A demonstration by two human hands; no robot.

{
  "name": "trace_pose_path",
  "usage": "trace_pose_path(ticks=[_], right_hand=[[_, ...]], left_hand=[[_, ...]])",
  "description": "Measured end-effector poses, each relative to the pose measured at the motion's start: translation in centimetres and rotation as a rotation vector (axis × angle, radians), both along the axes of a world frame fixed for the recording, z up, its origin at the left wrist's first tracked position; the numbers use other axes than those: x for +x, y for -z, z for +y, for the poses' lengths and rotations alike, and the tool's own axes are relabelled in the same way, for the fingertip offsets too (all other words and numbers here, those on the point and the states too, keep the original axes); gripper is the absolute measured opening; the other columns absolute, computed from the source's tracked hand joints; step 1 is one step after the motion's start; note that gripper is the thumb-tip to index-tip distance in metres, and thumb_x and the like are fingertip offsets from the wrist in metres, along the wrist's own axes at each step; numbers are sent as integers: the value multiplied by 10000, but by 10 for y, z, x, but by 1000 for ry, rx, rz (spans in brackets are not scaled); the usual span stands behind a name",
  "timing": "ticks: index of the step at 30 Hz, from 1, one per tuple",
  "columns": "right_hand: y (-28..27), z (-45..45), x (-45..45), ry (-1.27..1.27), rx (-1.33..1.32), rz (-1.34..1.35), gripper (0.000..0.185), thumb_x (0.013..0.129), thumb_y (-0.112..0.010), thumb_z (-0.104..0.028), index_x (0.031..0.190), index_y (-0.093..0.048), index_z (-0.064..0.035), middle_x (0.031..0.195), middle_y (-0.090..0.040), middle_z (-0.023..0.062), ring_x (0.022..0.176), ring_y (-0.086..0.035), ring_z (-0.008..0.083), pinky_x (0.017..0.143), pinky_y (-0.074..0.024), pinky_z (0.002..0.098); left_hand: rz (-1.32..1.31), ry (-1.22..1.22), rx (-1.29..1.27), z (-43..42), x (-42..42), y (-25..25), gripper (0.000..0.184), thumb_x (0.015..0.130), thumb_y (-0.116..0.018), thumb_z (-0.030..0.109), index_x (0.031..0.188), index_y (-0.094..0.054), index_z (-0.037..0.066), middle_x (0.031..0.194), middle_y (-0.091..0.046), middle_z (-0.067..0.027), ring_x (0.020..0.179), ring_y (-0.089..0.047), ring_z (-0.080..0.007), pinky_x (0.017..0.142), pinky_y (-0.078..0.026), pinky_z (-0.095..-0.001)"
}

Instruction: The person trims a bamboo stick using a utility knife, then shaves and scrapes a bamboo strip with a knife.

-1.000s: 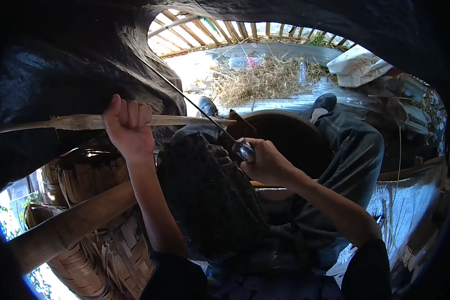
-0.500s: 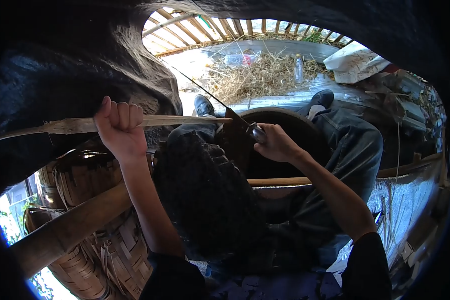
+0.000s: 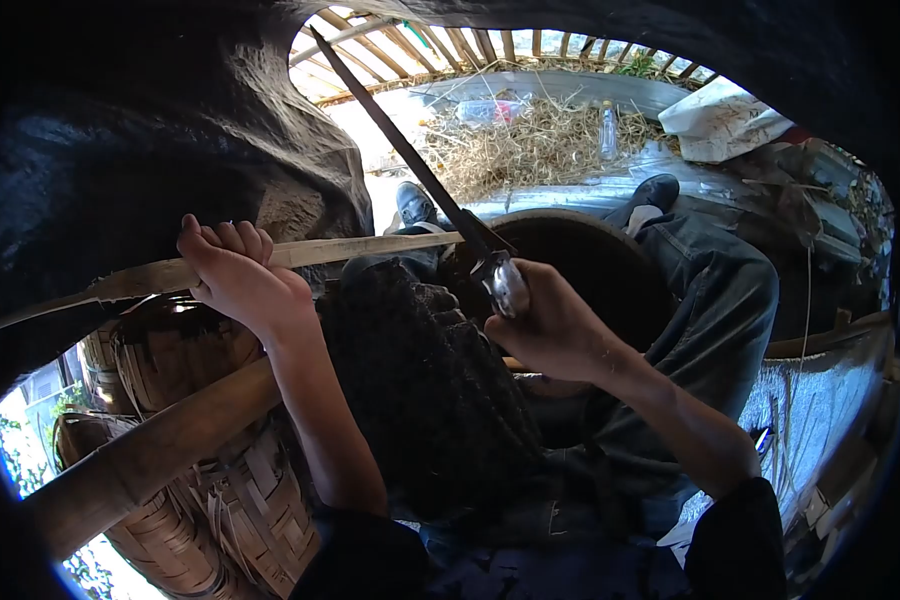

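My left hand (image 3: pixel 235 265) is closed around a long, pale bamboo strip (image 3: pixel 355 249). The strip runs from the far left past my fist, its squared end near the round dark tub (image 3: pixel 570 216) between my legs. In my right hand (image 3: pixel 560 325) is the metal handle of a long knife (image 3: pixel 395 145). Its dark, narrow-looking blade points up and to the left, crossing close to the strip's end; whether the two touch I cannot tell. A thick dark cloth (image 3: pixel 420 370) covers my left thigh.
A thick bamboo pole (image 3: pixel 150 455) lies at the left, over woven bamboo baskets (image 3: pixel 255 505). Beyond my feet are straw (image 3: pixel 510 155), a clear bottle (image 3: pixel 608 130) and a white sack (image 3: pixel 720 120). Dark sheeting (image 3: pixel 170 120) hangs at the left.
My right hand has come nearer to me, and the knife has turned so its blade looks longer and points farther up. My left wrist has bent, with the strip still held.
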State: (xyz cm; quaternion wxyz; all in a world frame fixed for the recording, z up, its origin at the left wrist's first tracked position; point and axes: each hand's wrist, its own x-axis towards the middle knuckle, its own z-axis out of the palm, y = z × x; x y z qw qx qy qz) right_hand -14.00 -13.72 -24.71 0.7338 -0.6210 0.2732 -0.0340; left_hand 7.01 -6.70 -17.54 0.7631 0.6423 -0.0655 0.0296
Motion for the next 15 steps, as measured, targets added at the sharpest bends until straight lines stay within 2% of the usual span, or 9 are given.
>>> trace_pose_path(ticks=[1,3,5,6,7,11,13,15], right_hand=[[3,5,-1,-5,110,18,178,713,-575,-102,798,-486,27,624,-513,89,580,-504,171,549,-426,343],[15,12,-4,-22,89,33,184,720,-577,-106,810,-493,31,622,-498,77,582,-481,159,560,-432,337],[19,17,-7,-40,130,117,181,722,-578,-105,808,-493,30,633,-521,90,596,-513,168,565,-435,345],[22,18,-8,-40,135,113,181,722,-578,-105,808,-493,30,633,-521,90,596,-513,168,565,-435,345],[23,18,-10,-46,69,110,181,722,-576,-104,812,-497,31,645,-539,105,604,-532,179,570,-439,353],[7,9,-7,-114,-42,114,186,722,-573,-99,826,-508,41,685,-582,151,607,-574,218,587,-455,372],[-4,7,-2,-93,-58,33,189,723,-571,-98,833,-508,43,684,-579,155,588,-566,224,585,-456,370],[-9,12,5,-69,-71,-46,192,725,-569,-97,840,-507,45,682,-576,159,569,-559,230,583,-458,368]], left_hand=[[-6,-53,9,-1,-1,0,475,905,-467,231,564,-145,156,488,-127,37,448,-106,-63,434,-122,-257],[-2,-20,-1,-3,-7,-1,472,908,-461,231,567,-142,155,490,-128,37,453,-109,-64,438,-125,-255],[-4,10,0,0,-9,-4,470,911,-455,231,571,-139,153,493,-130,37,458,-111,-64,442,-128,-253],[5,137,-62,3,-9,-6,468,915,-448,232,573,-138,153,497,-129,37,462,-111,-67,446,-131,-253],[18,265,-125,5,-8,-8,465,919,-440,234,576,-137,152,500,-128,36,467,-111,-69,450,-134,-253],[10,269,-98,7,0,-2,459,927,-427,246,563,-160,161,505,-119,34,447,-103,-79,419,-125,-257],[11,62,-53,4,1,1,453,923,-427,230,561,-163,160,496,-131,38,447,-107,-77,417,-120,-257],[-3,-3,-39,0,1,3,449,915,-428,213,568,-149,158,489,-138,39,449,-107,-75,427,-116,-260]])
